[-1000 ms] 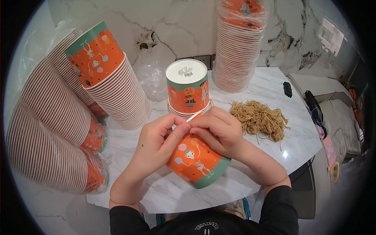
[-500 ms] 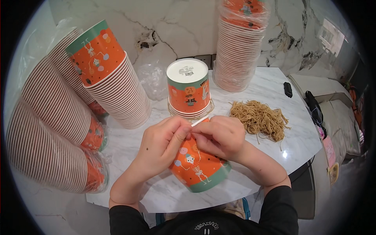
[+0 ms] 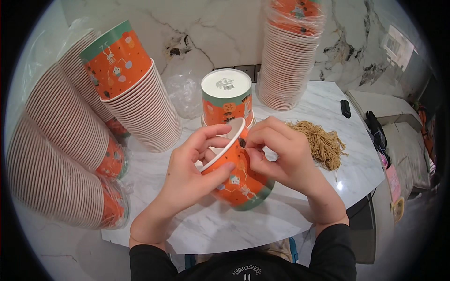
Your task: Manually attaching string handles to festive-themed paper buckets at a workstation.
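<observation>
An orange paper bucket [image 3: 247,175] with a green band and skeleton pictures is tilted above the table, its white rim toward the upper left. My left hand [image 3: 187,166] grips its rim side, fingers inside the mouth and thumb on the outer wall. Against the outside just below the rim, my right hand [image 3: 283,157] is closed in a pinch; what lies between its fingertips is too small to make out. Behind my hands stands a short stack of upturned paper buckets [image 3: 227,105], partly covered. A heap of tan string [image 3: 323,145] lies right of my right hand.
Tall nested bucket stacks stand at left, one leaning stack [image 3: 140,107] unwrapped and others [image 3: 56,180] in clear plastic. Another wrapped stack [image 3: 287,65] rises at the back. A small black object [image 3: 345,108] lies on the marble-patterned table [image 3: 201,236] near its right edge.
The held bucket has turned, so its mouth now shows. My left hand has shifted from a pinch at the rim to fingers inside it. My right hand has moved slightly right.
</observation>
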Motion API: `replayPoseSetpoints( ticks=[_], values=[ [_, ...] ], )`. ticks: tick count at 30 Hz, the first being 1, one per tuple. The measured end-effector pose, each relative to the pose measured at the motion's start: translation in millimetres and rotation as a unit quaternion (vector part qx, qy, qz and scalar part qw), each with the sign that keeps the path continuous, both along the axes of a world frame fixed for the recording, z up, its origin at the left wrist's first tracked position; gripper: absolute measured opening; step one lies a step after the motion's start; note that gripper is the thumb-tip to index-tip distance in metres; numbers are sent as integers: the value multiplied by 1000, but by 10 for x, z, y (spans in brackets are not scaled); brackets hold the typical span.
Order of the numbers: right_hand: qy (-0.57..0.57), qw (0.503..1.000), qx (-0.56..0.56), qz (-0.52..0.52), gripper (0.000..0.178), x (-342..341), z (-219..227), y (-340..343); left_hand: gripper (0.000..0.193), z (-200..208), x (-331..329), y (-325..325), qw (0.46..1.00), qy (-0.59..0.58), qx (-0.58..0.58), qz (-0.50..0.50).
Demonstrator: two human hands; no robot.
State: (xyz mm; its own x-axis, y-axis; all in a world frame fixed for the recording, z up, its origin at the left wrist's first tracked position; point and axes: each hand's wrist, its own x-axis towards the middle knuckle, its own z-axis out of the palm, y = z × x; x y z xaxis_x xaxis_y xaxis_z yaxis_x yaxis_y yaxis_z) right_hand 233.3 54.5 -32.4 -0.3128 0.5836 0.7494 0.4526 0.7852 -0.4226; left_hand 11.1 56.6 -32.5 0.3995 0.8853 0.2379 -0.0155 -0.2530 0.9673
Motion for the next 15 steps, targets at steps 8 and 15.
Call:
replayPoseSetpoints(
  ticks=[8, 15],
  values=[
    [-62, 996, -63, -11, 19, 65, 6, -36, 41, 72, 17, 5, 997, 55, -57, -13],
    [-92, 993, -64, -38, 19, 33, 15, -82, 36, 30, 39, 23, 997, 69, -30, 14]
  ],
)
